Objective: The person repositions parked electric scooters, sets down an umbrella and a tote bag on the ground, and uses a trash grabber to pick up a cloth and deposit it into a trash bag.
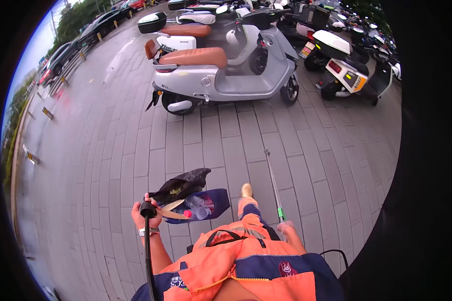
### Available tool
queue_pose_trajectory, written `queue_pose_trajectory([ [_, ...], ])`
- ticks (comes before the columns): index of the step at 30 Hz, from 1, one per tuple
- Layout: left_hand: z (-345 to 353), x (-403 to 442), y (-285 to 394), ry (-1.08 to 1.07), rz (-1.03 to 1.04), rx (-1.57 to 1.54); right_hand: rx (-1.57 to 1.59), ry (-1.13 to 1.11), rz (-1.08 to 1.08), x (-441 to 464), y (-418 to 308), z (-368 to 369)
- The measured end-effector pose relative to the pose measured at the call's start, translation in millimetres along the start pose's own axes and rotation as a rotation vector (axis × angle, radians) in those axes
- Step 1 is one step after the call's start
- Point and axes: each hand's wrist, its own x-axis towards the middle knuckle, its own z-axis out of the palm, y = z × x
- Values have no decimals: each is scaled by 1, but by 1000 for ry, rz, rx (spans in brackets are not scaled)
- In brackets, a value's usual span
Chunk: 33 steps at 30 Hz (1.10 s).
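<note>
My left hand, with a watch at the wrist, is closed around the handles of a dark blue bag and the black end of a long dark pole. Plastic bottles, one with a red cap, lie inside the open bag. A crumpled black plastic bag sits at its far edge. On the right, my right hand is wrapped round the green-banded end of a thin metal stick, whose far tip points forward over the paving.
A silver scooter with a brown seat stands ahead. More scooters are parked behind it, and a white one is at the right. Striped bollards and cars line the left. The grey brick paving looks wet.
</note>
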Motion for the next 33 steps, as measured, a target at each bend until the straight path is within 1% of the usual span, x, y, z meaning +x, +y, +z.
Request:
queue_pose_trajectory([
  [1, 7, 8, -2, 37, 36, 16, 4, 2, -13, 1, -15, -7],
  [3, 23, 17, -4, 41, 36, 21, 9, 3, -29, 0, -44, -22],
  [5, 56, 37, -11, 54, 32, 31, 12, -1, -36, 5, -109, -45],
  [8, 119, 75, -19, 91, 13, 30, 18, -8, -45, 26, -186, -97],
  [11, 169, 96, -19, 55, 55, -17, 13, 8, -66, 32, -282, -129],
  [14, 177, 121, -18, 87, 46, -16, -3, 26, -80, 32, -319, -149],
  [16, 190, 150, -17, 131, 25, 6, -25, -45, -106, 30, -340, -150],
  [17, 201, 169, -20, 131, 10, -7, -27, -52, -85, 32, -345, -152],
  [19, 210, 198, -34, 164, 3, -48, -12, -70, 46, 46, -351, -184],
  [21, 223, 220, -32, 156, -17, -63, -233, 233, -193, 51, -293, -180],
  [23, 234, 233, -33, 118, -34, -69, -221, 152, -175, -13, -321, -227],
  [24, 241, 238, -34, 126, -39, -74, -231, 153, -170, -10, -315, -238],
  [26, 256, 251, -40, 103, -20, -56, -355, 240, -295, -5, -296, -264],
  [27, 261, 262, -39, 93, -23, -46, -356, 238, -286, -3, -310, -266],
  [29, 277, 280, -42, 125, -18, -38, -256, 339, -321, 9, -363, -268],
  [31, 288, 289, -49, 179, 4, -49, -208, 303, -290, 41, -423, -263],
  [32, 291, 292, -51, 194, 10, -55, -249, 273, -321, 71, -449, -261],
  [33, 292, 294, -52, 187, 28, -60, -145, 220, -270, 86, -484, -261],
])
